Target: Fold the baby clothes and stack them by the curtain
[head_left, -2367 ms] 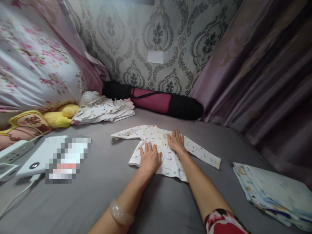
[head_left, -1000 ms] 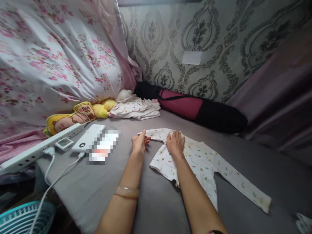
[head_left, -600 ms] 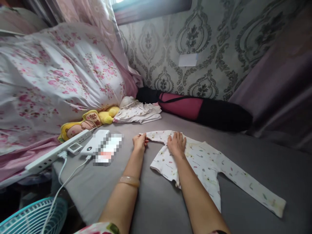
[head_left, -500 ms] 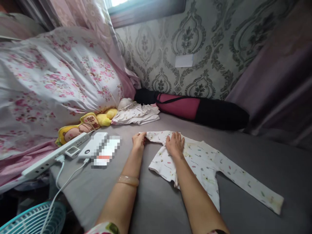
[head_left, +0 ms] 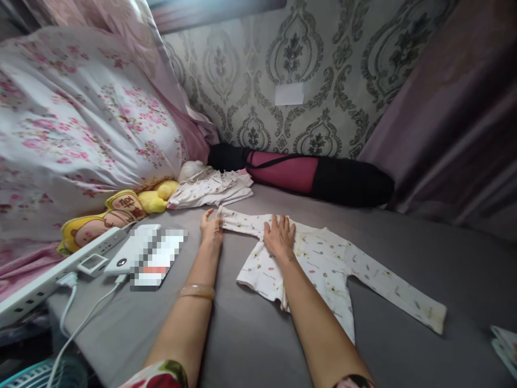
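Note:
A small white long-sleeved shirt [head_left: 323,269] with a scattered little print lies spread on the grey sheet, yellowish marks near its neck. My left hand [head_left: 211,229] is at the cuff of the left-side sleeve and holds its edge, with a finger lifted away; the exact grip is partly hidden. Flat on the shirt near that sleeve's shoulder rests my right hand [head_left: 280,237], its fingers spread. The other sleeve stretches out to the right, untouched. My right forearm covers part of the shirt's body.
Folded clothes [head_left: 210,188] lie at the back beside yellow plush toys [head_left: 153,200]. A long black and maroon bag [head_left: 283,173] runs along the wall. On the left are a power strip [head_left: 81,269], a white power bank [head_left: 133,250] with cable, and a blurred-out item [head_left: 161,264].
The view has shifted, so the scene sits further left. At the cuff, my left hand's fingers have loosened, one now raised. My right hand stays flat on the shirt.

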The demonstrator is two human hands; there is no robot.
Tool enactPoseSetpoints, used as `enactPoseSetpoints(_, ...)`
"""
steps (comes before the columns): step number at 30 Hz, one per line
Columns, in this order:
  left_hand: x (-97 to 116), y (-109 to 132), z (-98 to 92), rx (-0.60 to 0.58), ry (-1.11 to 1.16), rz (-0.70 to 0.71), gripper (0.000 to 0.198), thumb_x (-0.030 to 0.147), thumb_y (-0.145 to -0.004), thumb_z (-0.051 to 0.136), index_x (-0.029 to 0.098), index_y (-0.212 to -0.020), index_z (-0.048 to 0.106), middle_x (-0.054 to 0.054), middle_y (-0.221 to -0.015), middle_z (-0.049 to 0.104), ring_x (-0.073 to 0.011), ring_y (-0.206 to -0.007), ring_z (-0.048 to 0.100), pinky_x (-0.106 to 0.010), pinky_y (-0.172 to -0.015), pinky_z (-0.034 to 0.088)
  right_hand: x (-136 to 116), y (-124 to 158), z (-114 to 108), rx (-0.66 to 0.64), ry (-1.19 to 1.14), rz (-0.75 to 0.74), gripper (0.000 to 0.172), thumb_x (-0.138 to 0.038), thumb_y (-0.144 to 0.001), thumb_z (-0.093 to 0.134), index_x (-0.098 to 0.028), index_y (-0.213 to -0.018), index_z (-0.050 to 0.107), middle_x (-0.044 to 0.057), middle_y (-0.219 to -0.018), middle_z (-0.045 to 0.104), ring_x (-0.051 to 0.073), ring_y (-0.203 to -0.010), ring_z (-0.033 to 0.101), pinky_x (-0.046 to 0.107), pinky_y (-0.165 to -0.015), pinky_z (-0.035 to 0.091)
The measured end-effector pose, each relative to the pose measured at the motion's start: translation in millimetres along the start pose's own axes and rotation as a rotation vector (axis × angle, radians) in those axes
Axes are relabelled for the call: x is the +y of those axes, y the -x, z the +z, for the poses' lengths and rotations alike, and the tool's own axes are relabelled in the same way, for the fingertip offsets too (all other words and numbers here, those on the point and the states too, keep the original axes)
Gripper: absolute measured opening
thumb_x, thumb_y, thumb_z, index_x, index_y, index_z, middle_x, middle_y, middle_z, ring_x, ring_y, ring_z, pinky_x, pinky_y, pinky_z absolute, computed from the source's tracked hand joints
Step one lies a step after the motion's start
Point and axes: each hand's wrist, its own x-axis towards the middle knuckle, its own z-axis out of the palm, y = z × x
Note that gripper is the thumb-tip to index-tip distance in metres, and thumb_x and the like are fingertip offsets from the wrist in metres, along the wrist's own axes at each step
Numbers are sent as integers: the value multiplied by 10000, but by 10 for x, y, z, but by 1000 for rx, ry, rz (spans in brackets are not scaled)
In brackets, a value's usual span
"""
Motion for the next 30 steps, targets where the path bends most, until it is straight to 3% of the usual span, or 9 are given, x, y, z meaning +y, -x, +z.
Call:
enactPoseSetpoints(3, -85, -69, -39, -23, -10, 44, 584, 35, -588, 560, 210, -1145, 572, 29, -712, 618, -122, -659, 633, -240, -655, 514, 0, 8, -9, -15, 14, -8, 586, -472, -993, 228, -201, -1503, 330, 153, -1569, 260, 286, -1460, 129, 497, -1137, 23)
enactPoseSetpoints(6, -165, -132, -70, -54, -112, 188, 462, 54, -603, 496, 165, -1023, 650, -20, -797, 673, -151, -743, 652, -275, -738, 521, 1, 12, -18, -26, 25, -16, 584, -470, -995, 227, -202, -1504, 327, 162, -1571, 249, 289, -1461, 127, 501, -1136, 24)
enactPoseSetpoints(10, -189, -164, -175, -48, -571, 456, 336, 44, -633, 475, 160, -845, 708, -91, -917, 698, -242, -984, 644, -367, -936, 469, -2, 14, -30, -46, 31, -20, 596, -477, -996, 198, -191, -1503, 328, 163, -1577, 231, 287, -1463, 110, 506, -1135, 5)
enactPoseSetpoints(14, -107, -54, -195, 8, -984, 710, 340, 38, -712, 489, 166, -935, 712, -155, -1204, 624, -303, -1234, 508, -430, -1057, 368, -11, 9, -30, -54, 35, -9, 606, -479, -995, 200, -177, -1507, 315, 157, -1580, 222, 287, -1463, 103, 508, -1137, 5)
enactPoseSetpoints(17, -92, 102, -77, -179, -1090, 829, 313, 117, -827, 466, 193, -1030, 691, -133, -1185, 648, -274, -1159, 562, -400, -1014, 400, -23, 10, -29, -33, 40, -14, 598, -460, -995, 213, -170, -1509, 309, 147, -1586, 212, 280, -1464, 107, 502, -1143, 11)
enactPoseSetpoints(20, -181, 255, 64, -485, -1174, 876, 285, 203, -897, 455, 217, -1080, 673, -110, -1121, 689, -240, -1105, 602, -368, -1016, 391, -36, 20, -36, 1, 37, -98, 571, -403, -1002, 199, -162, -1507, 309, 115, -1594, 203, 247, -1469, 101, 474, -1154, -16)
enactPoseSetpoints(22, -268, 322, 114, -585, -1248, 878, 303, 262, -926, 443, 211, -1147, 644, -126, -1234, 647, -252, -1200, 551, -409, -1073, 331, -38, 28, -44, -12, 30, -181, 564, -387, -1006, 175, -164, -1503, 318, 89, -1594, 213, 220, -1470, 98, 447, -1161, -32)
enactPoseSetpoints(25, -357, 342, 106, -596, -1380, 811, 411, 361, -947, 419, 176, -1283, 566, -170, -1432, 489, -302, -1362, 394, -490, -1124, 239, -32, 34, -51, -94, 25, -233, 568, -406, -1005, 161, -181, -1500, 326, 64, -1596, 214, 203, -1468, 108, 427, -1164, -15)
enactPoseSetpoints(30, -364, 262, 37, -431, -1475, 705, 526, 432, -952, 381, 152, -1382, 496, -207, -1492, 398, -347, -1418, 297, -542, -1147, 150, -27, 25, -57, -145, 41, -219, 562, -397, -998, 194, -189, -1510, 301, 57, -1605, 183, 210, -1470, 99, 432, -1166, -1)
